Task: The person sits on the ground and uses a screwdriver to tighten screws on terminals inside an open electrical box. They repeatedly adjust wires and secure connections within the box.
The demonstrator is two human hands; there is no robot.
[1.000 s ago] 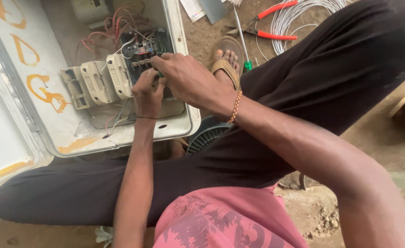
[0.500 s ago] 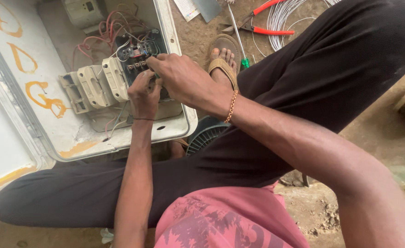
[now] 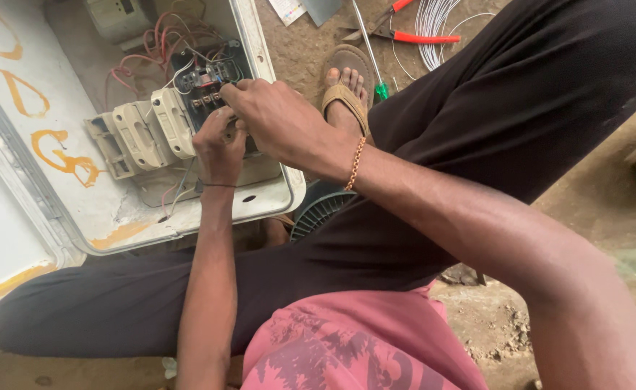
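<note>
Both of my hands sit a little lower in the frame than a moment ago, and the white box has slid down and to the right with them; they are still on the same black part.

From my head, looking down: my left hand (image 3: 219, 148) is in the upper middle of the frame, fingers curled up and pressed against the black switch block (image 3: 206, 85); I cannot tell if it grips anything; my right hand (image 3: 278, 121) lies just over it, fingers bent and pinching at the top of that block, but what they pinch is too small to see; a gold chain (image 3: 355, 163) sits on my right wrist.

The black switch block is inside the open white box (image 3: 116, 209) at the upper left; red and white wires (image 3: 160, 37) loop above it; pale breaker parts (image 3: 143, 131) sit just to its left; orange paint marks (image 3: 62, 148) run along the box wall.

My foot in a brown sandal (image 3: 347, 87) is at the top middle, just right of the box; a green-handled screwdriver (image 3: 370, 50) lies beside it; red-handled pliers (image 3: 412, 32) and a coil of white wire (image 3: 441, 18) lie on the dirt at the top right; my black trousers (image 3: 477, 130) cross the middle; my pink shirt (image 3: 354, 347) is at the bottom.
</note>
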